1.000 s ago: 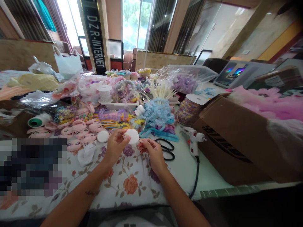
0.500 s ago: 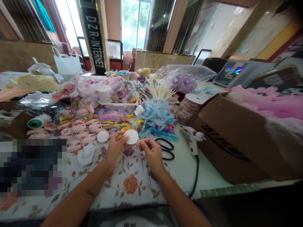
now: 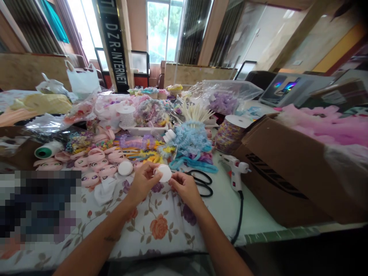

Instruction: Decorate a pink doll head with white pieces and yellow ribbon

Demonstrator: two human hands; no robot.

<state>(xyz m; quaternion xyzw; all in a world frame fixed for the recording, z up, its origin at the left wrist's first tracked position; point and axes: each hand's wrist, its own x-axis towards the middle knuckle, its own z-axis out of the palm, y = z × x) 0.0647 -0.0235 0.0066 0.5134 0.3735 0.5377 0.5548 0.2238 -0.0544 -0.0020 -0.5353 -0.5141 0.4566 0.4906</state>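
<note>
- A round white disc [image 3: 165, 173] is held just above the near part of the table, at the centre of this clock face; twelve is the far side.
- The left hand [image 3: 143, 183], at nine o'clock, grips the disc between thumb and fingers.
- The right hand [image 3: 184, 187], at four o'clock, has bent fingers by the disc's right edge; I cannot tell whether they are closed on it or on something thin.
- A second white disc [image 3: 125, 168] lies at nine, near the left hand, beside a cluster of pink doll faces [image 3: 99, 164].
- At three, just past the right hand, are the black handles of scissors [image 3: 204, 184]; farther out come a white glue gun [image 3: 235, 172] and a large cardboard box [image 3: 276, 176].
- At one, a frilly light-blue bundle [image 3: 191, 138] has pale sticks [image 3: 197, 112] behind it.
- At two stands a spool of multicoloured trim [image 3: 230, 135].
- At ten to eleven lie yellow strips [image 3: 152, 157] and purple ruffles [image 3: 136, 142].
- At six, a white cloth printed with flowers [image 3: 143, 234] covers the table.
</note>
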